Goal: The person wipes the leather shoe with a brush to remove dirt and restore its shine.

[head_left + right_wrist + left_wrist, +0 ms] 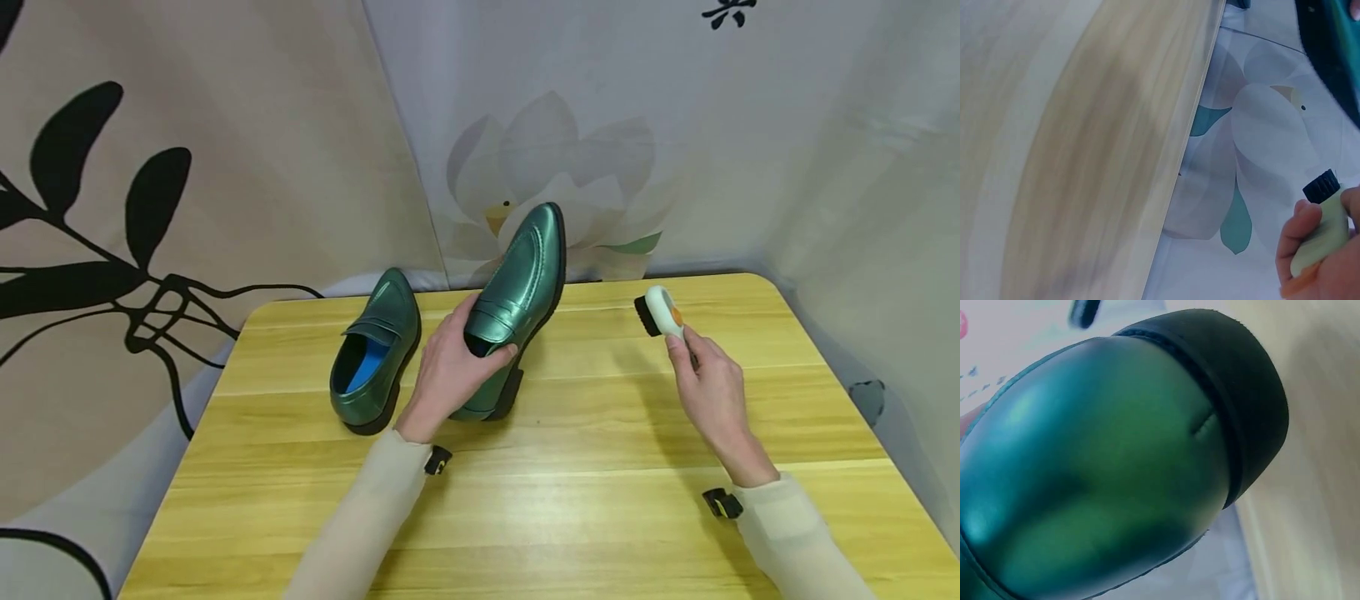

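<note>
My left hand (450,367) grips a shiny green loafer (525,275) at its opening, thumb on the near side. That loafer is tilted with its toe raised, and its dark heel is low over the table. In the left wrist view the green heel counter (1104,469) and black heel fill most of the picture. Beside it on the left stands the matching loafer (382,350), blue insole showing. My right hand (712,387) holds a small white-handled brush (663,310) with dark bristles facing left, apart from the shoes. The right wrist view shows fingers curled round the brush handle (1322,237).
The wooden table (585,500) has rounded back corners. Behind it hangs a pale curtain (300,167) with leaf and flower prints, close to the table's back edge. Black wrist straps (723,503) sit at both cuffs.
</note>
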Tool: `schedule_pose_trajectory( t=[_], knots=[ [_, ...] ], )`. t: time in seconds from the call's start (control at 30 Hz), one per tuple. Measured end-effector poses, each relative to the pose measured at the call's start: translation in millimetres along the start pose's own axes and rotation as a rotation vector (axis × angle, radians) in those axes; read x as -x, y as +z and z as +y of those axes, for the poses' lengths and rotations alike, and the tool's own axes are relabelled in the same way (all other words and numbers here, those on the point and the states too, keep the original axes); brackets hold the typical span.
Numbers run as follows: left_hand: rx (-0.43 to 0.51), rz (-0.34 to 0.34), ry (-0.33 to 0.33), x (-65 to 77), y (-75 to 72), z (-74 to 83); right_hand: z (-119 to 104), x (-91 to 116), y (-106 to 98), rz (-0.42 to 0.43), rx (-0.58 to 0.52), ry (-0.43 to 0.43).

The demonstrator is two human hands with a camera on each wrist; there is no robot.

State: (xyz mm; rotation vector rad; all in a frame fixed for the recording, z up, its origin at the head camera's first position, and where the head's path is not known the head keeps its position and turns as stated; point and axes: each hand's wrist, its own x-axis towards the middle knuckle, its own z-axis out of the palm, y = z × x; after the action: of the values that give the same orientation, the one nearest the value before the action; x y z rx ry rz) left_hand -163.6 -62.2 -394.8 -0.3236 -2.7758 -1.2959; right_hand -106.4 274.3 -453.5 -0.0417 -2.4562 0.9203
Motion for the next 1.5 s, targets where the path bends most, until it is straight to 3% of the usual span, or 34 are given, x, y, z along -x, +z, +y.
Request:
schedule_pose_trajectory(
  t=[0.2,0.57,0.8,0.93,1.07,1.3,1.5],
  knots=[
    [0.046,0.099,-0.056,16.4,-44.6,1.7,-5,0,0,0.021,-0.009,-0.016],
    [0.001,0.269,-0.138,46.6,-137.0,-2.8,-9,0,3,0.014,-0.034,-0.031],
    [-0.188,0.367,-0.186,50.3,-183.8,-23.9,-11,1,4,0.019,-0.032,-0.045],
    [-0.301,0.324,-0.23,47.0,-201.5,-44.1,-12,1,5,0.017,-0.032,-0.049],
    [-0.391,0.237,-0.271,40.2,-208.2,-71.0,-11,2,5,0.011,-0.028,-0.046],
    [-0.492,0.083,-0.337,26.3,-207.1,-121.0,-10,4,5,0.005,-0.021,-0.05],
    [-0.533,-0.008,-0.396,9.9,-197.4,-141.5,-11,5,5,0.003,-0.014,-0.049]
  ],
)
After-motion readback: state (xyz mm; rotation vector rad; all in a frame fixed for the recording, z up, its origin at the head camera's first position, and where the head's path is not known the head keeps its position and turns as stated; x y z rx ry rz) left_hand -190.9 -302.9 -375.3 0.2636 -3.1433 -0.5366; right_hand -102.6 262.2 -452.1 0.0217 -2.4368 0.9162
